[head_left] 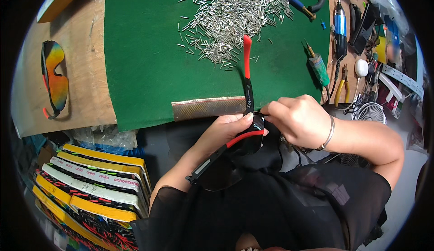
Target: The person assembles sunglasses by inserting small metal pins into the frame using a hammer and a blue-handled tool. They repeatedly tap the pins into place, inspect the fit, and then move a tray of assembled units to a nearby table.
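My left hand (226, 129) grips a pair of black sunglasses with red trim (228, 158) by the front frame near its hinge. One black-and-red temple arm (247, 70) sticks up and away over the green mat (144, 56). My right hand (296, 117) pinches at the hinge where that arm meets the frame; a thin bangle sits on the wrist. What the fingertips hold there is hidden. A heap of small metal pins (235, 14) lies on the mat beyond the hands.
A metal file block (208, 107) lies at the mat's near edge. Mirrored sunglasses (54, 79) rest on the wooden bench at left. Screwdrivers, a blue power driver (340, 27), yellow pliers (340, 88) and a small fan (370, 113) crowd the right. Stacked printed boxes (90, 183) sit lower left.
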A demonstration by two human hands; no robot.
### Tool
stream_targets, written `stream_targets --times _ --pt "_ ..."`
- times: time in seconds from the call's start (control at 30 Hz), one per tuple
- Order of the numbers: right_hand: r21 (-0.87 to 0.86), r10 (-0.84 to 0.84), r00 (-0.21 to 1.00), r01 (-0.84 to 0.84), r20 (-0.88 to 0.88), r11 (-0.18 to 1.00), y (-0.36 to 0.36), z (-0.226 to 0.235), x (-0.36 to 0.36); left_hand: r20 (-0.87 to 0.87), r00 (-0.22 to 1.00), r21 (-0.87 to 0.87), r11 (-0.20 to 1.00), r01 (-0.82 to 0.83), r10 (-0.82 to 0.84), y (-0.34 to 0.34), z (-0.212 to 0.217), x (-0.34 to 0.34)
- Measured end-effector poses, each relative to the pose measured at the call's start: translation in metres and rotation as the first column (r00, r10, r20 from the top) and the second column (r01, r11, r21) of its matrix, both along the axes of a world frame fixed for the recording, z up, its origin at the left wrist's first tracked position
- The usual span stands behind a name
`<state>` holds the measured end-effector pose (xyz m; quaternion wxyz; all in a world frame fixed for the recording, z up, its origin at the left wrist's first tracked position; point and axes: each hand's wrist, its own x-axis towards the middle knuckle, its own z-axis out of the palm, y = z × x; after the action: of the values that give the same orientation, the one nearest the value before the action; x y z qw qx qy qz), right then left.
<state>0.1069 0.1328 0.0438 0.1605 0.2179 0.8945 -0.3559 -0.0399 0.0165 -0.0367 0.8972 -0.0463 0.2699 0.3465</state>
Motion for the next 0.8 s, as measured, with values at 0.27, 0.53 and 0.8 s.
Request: stream_targets --times 0.27,0.53,0.8 --pt "-0.377 -0.457 0.777 0.617 0.433 0.691 0.005 0.008 -0.015 -0.115 0.991 0.055 0.996 0.071 -0.064 0.005 0.012 -0.005" --pt "-0.235 -0.239 0.931 0.306 0.274 0.922 0.007 0.033 0.012 -0.330 0.942 0.182 0.983 -0.006 0.067 -0.015 0.018 0.007" --pt "-0.642 -0.575 0.810 0.382 -0.114 0.665 -0.008 -0.014 0.016 -0.524 0.812 0.463 0.886 0.018 0.257 -0.010 0.035 0.035"
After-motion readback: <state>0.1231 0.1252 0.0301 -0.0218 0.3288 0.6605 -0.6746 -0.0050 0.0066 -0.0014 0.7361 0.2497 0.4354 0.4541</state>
